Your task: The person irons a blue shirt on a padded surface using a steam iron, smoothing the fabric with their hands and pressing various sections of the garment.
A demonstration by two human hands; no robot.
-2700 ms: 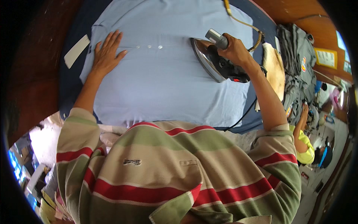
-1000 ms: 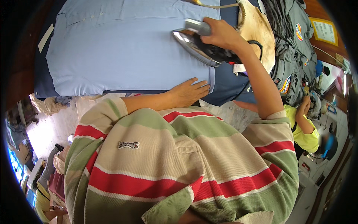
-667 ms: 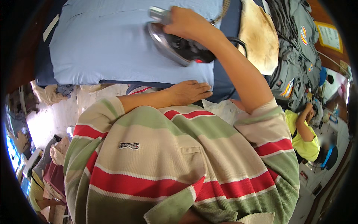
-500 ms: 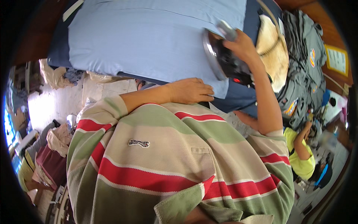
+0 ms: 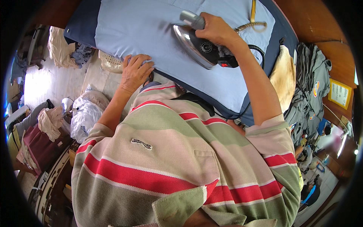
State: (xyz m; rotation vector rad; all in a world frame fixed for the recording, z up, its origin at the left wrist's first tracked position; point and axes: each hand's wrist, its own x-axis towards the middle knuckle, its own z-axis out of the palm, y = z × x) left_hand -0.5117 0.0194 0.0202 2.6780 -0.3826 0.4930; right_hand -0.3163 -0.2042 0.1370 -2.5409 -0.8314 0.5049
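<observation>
Okay — iron [image 5: 200, 47] is probably heavy, rigid and hot below, so take it by the grey handle only. Light blue cloth [image 5: 140, 26] should be thin, limp, easily creased; best held by an edge or pressed flat. Right hand [image 5: 217, 30] is wrapped around the handle, iron directly beneath it, tip pointing left, seemingly resting on the cloth. Cloth lies spread over the dark blue bench [image 5: 81, 24]. Left hand [image 5: 136, 73] sits at the cloth's near edge, fingers bent over it — can't tell if pinching.
</observation>
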